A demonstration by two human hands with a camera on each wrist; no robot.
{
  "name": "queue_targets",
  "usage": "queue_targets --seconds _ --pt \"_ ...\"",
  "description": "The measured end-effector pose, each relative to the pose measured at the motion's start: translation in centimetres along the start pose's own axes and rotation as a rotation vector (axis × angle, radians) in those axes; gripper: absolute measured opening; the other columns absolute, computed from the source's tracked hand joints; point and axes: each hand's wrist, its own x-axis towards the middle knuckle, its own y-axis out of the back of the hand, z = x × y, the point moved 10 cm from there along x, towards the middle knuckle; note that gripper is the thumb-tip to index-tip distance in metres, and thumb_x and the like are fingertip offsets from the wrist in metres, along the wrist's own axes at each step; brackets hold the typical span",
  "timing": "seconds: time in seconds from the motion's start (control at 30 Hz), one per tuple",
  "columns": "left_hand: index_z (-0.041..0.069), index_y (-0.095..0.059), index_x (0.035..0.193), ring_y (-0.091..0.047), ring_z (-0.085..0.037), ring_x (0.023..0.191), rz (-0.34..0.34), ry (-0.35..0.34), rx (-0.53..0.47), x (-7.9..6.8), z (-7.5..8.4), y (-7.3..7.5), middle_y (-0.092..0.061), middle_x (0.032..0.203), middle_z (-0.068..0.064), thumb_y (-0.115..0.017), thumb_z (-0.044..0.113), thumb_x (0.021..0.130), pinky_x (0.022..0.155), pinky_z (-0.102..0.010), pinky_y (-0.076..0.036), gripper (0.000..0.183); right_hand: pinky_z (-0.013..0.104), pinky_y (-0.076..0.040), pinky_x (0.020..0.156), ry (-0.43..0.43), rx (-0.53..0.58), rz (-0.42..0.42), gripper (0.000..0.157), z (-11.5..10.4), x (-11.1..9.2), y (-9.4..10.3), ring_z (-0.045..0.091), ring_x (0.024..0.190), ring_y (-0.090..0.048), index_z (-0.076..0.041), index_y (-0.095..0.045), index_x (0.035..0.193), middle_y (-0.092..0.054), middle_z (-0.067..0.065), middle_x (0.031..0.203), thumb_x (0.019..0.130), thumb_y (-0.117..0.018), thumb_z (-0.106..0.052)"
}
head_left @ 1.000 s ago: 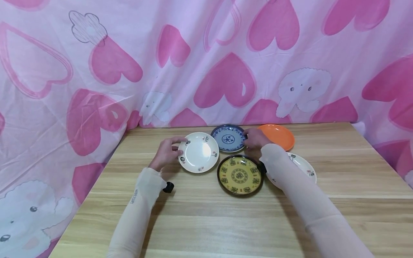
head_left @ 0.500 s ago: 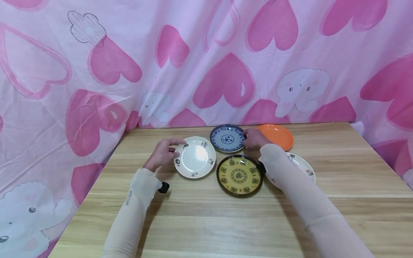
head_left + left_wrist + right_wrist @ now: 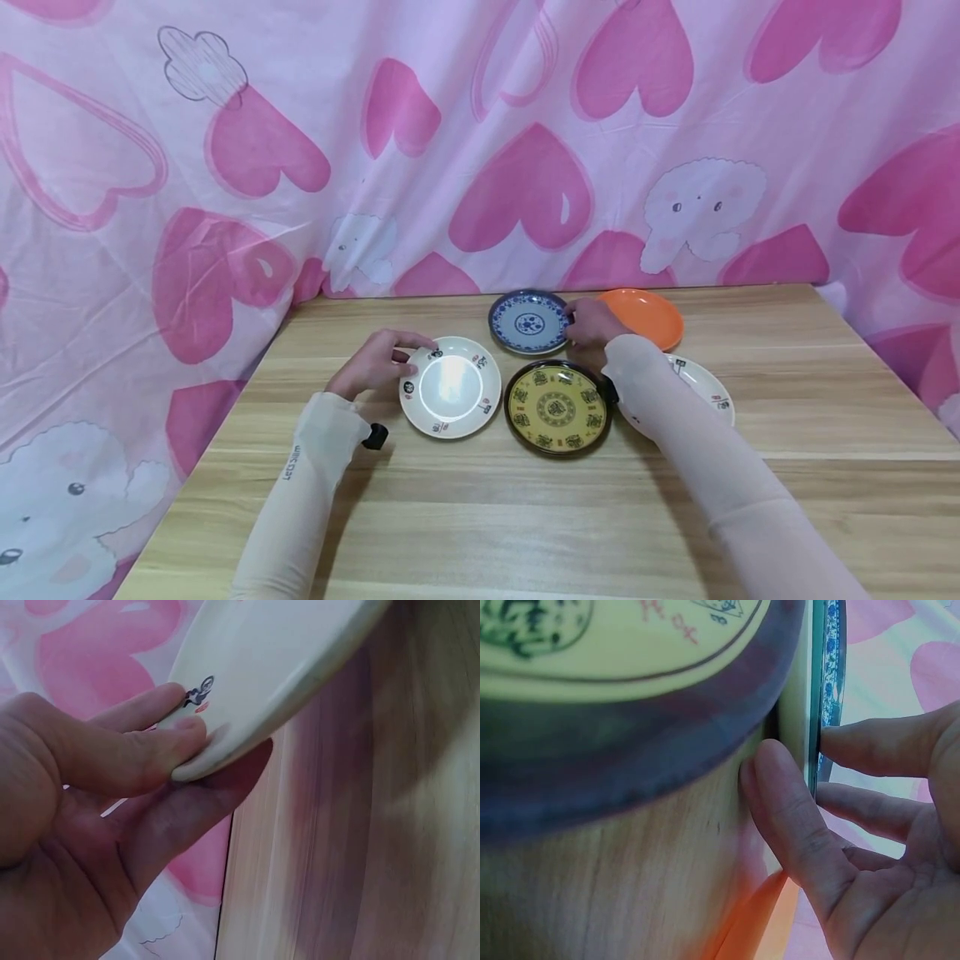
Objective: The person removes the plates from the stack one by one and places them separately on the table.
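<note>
In the head view my left hand (image 3: 373, 365) holds a white plate (image 3: 450, 388) with small dark and red prints by its left rim. The left wrist view shows the thumb (image 3: 180, 746) over this rim and a finger underneath; the plate is tilted above the tabletop. My right hand (image 3: 594, 323) is at the right rim of a blue-patterned plate (image 3: 529, 322) at the back. In the right wrist view its fingers and thumb (image 3: 784, 780) lie on either side of that plate's edge. A yellow plate with a dark brown rim (image 3: 557, 408) sits in front.
An orange plate (image 3: 647, 317) lies behind the right hand at the back edge. Another white plate (image 3: 708, 390) is partly hidden under the right forearm. The wooden table (image 3: 525, 525) ends at a pink heart-patterned curtain (image 3: 517, 192).
My left hand has brought the white plate toward me and slightly left, away from the blue-patterned plate, to beside the yellow plate. The right hand has stayed in place.
</note>
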Motion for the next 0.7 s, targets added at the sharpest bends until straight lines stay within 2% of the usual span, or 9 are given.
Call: queue_targets --seconds 0.1,0.33,0.57,0.7 --pt "0.013 -0.07 0.126 -0.064 -0.033 0.121 -0.019 0.007 0.012 -0.15 0.0 -0.12 -0.062 0.141 -0.014 -0.066 -0.01 0.087 0.099 -0.045 -0.058 0.046 0.036 -0.06 0.092 0.006 -0.014 0.002 0.057 -0.13 -0.08 0.06 0.028 0.106 -0.067 0.001 -0.04 0.15 -0.059 0.022 0.139 0.095 -0.055 -0.005" --pt "0.014 -0.071 0.125 -0.065 -0.032 0.12 -0.036 0.015 0.008 -0.35 -0.02 -0.21 -0.063 0.14 -0.013 -0.067 -0.01 0.087 0.097 -0.044 -0.059 0.045 0.034 -0.061 0.086 0.014 -0.005 0.001 0.057 -0.19 -0.09 0.17 0.028 0.102 -0.069 0.002 -0.04 0.15 -0.059 0.023 0.137 0.095 -0.054 -0.004" --pt "0.012 -0.071 0.124 -0.065 -0.034 0.121 -0.05 0.002 0.002 -0.34 0.12 -0.37 -0.064 0.14 -0.014 -0.067 -0.011 0.086 0.098 -0.044 -0.059 0.045 0.035 -0.059 0.092 -0.001 -0.001 0.002 0.057 -0.08 -0.03 0.08 0.029 0.11 -0.065 0.001 -0.04 0.15 -0.058 0.022 0.139 0.095 -0.055 -0.004" --pt "0.011 -0.071 0.124 -0.064 -0.035 0.121 -0.058 -0.003 0.004 -0.41 0.07 -0.53 -0.063 0.139 -0.015 -0.067 -0.011 0.086 0.096 -0.043 -0.059 0.044 0.033 -0.061 0.086 -0.016 0.025 -0.003 0.058 0.04 0.06 -0.04 0.029 0.109 -0.065 0.0 -0.039 0.151 -0.059 0.021 0.138 0.095 -0.055 -0.003"
